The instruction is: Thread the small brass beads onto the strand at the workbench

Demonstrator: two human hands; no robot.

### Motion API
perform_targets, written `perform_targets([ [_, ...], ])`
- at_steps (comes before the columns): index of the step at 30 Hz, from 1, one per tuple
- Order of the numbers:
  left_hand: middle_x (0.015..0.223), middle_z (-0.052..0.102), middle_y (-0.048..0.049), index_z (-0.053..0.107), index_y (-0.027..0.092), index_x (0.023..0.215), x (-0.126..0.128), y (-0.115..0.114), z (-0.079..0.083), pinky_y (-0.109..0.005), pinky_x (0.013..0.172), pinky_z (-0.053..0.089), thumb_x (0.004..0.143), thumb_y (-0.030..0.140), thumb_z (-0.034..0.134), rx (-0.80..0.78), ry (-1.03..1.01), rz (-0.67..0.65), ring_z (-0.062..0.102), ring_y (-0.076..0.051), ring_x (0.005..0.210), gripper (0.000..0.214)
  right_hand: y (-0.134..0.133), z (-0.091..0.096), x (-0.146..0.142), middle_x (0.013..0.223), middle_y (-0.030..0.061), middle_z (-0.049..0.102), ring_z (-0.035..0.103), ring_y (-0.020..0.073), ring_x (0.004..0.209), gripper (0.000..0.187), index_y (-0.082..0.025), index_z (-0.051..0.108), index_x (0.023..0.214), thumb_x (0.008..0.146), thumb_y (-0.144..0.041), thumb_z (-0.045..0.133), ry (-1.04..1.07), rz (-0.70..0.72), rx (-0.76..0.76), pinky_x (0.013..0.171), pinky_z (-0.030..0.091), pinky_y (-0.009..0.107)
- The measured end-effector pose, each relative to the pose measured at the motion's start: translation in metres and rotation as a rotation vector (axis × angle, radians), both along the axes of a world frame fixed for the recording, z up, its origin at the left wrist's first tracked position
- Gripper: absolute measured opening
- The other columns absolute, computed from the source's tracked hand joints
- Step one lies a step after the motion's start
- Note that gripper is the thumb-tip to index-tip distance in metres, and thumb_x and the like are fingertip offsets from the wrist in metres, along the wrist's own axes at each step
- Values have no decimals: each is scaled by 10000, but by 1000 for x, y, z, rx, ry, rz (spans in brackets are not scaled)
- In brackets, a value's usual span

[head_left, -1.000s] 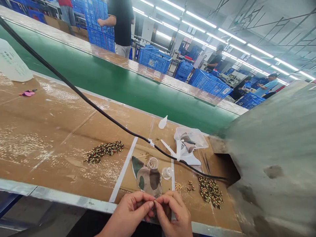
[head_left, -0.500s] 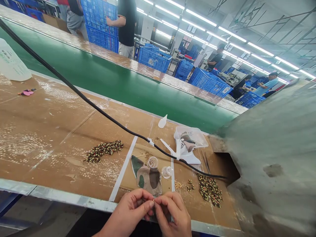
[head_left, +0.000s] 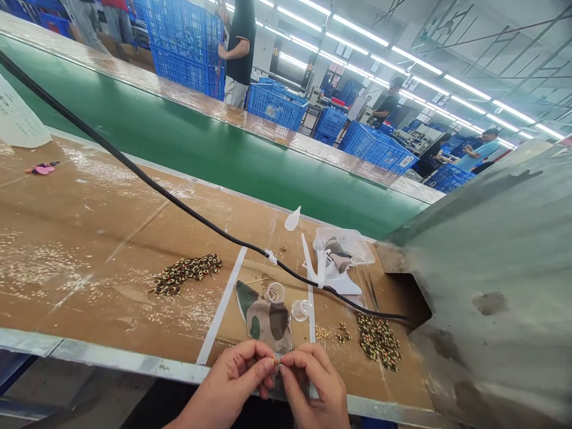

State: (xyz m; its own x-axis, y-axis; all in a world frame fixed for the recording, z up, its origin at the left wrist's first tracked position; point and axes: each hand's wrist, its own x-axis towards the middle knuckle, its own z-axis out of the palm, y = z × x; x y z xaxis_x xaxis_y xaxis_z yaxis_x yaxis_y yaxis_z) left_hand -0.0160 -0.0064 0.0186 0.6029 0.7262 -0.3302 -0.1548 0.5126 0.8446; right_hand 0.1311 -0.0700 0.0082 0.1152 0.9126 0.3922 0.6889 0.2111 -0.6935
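A worker's left hand (head_left: 230,372) and right hand (head_left: 315,378) meet at the front of a cardboard-topped counter (head_left: 89,304), their grip clamped together on a tiny gold-coloured piece (head_left: 277,361) just over a camouflage fabric patch (head_left: 263,319). Across the counter, left to right: a heap of speckled beads (head_left: 185,274), two clear plastic cups (head_left: 301,310), a clear plastic tray (head_left: 351,245), tweezers (head_left: 370,290) and a second bead heap (head_left: 378,341) beside them.
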Motion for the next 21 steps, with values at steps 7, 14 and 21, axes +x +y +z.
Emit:
perform_targets([
  [7,607,607,21,655,148,754,-1,0,-5,-220,587,428,765,375,651,5,-14,-36,507,-111,576,227,1,5,4,738,21,573,572,142,672,75,-213,611,828,856,-184,547,-98,41,10,562,457,234],
  [14,608,602,16,670,149,764,-1,1,-6,-222,581,436,773,372,641,54,-7,-47,513,-117,581,224,4,9,6,734,23,580,579,141,675,80,-208,612,832,839,-150,557,-136,73,33,578,469,236],
  [21,602,588,12,686,150,748,1,2,-6,-234,576,454,757,385,649,99,41,-62,524,-126,575,238,5,17,5,728,25,587,558,145,671,98,-202,589,860,839,-116,548,-189,113,96,587,463,249],
])
